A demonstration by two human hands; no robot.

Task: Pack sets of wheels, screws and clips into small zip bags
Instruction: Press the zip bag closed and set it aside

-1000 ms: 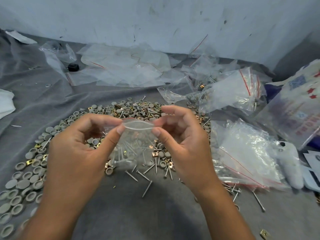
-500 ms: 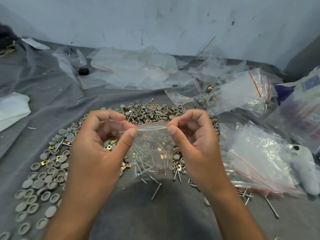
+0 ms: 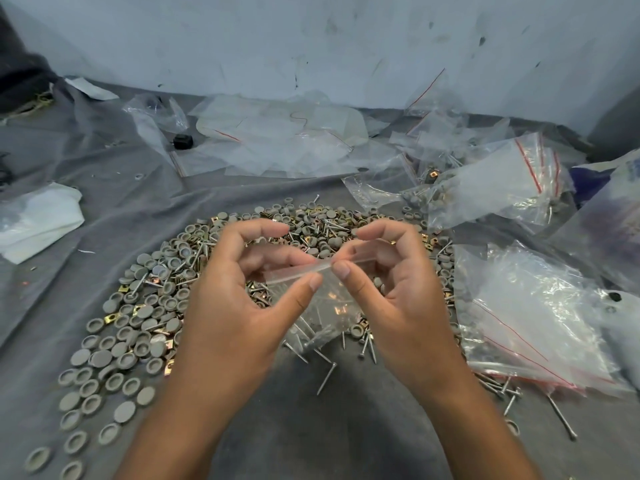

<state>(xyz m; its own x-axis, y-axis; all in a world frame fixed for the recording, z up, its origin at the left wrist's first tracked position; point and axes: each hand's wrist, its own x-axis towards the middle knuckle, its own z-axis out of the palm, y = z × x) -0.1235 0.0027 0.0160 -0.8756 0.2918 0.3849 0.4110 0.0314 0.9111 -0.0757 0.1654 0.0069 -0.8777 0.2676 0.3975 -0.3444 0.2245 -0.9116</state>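
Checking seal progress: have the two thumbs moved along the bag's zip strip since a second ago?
Yes. The left hand and right hand thumbs have closed toward each other along the small bag's zip strip, now nearly touching mid-strip.

I hold a small clear zip bag (image 3: 311,299) up by its top strip, pinched between my left hand (image 3: 242,306) and right hand (image 3: 391,292); screws show through at its bottom. Below it on the grey cloth lies a wide heap of grey round wheels (image 3: 138,327), brass clips (image 3: 112,318) and long screws (image 3: 327,378), some screws scattered loose nearest me.
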